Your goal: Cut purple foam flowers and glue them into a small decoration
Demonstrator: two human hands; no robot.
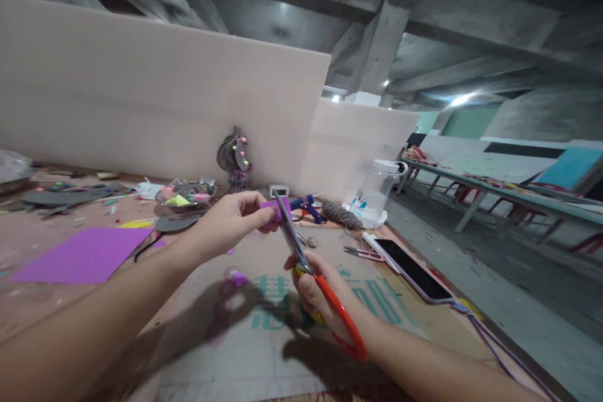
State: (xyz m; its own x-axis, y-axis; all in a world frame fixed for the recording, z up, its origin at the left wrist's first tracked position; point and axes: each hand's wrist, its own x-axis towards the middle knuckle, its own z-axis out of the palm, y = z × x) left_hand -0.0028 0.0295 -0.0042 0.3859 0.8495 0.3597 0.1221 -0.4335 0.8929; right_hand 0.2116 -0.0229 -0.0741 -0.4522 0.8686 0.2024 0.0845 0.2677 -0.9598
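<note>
Between the thumb and fingers of my left hand (pixel 235 223) is a small piece of purple felt or foam sheet (pixel 284 208). My right hand (pixel 325 292) grips a pair of scissors (pixel 346 326) with red-orange handles, its long blades pointing up and away. The blade tips lie at the purple piece, across its right part. Something yellow shows in the right hand by the scissors, and I cannot make out what it is. Below the hands, a small purple cut-out (pixel 239 279) rests on the cardboard (pixel 211 339) with green print.
A larger purple sheet (pixel 85 254) lies left. Behind stand a bowl of scraps (pixel 186 193), a grey decorated figure (pixel 233 157), a blue glue gun (pixel 308 206), grey yarn (pixel 342 213) and a clear jug (pixel 374 191). Right are pink-handled snips (pixel 365 254) and a phone (pixel 414 270).
</note>
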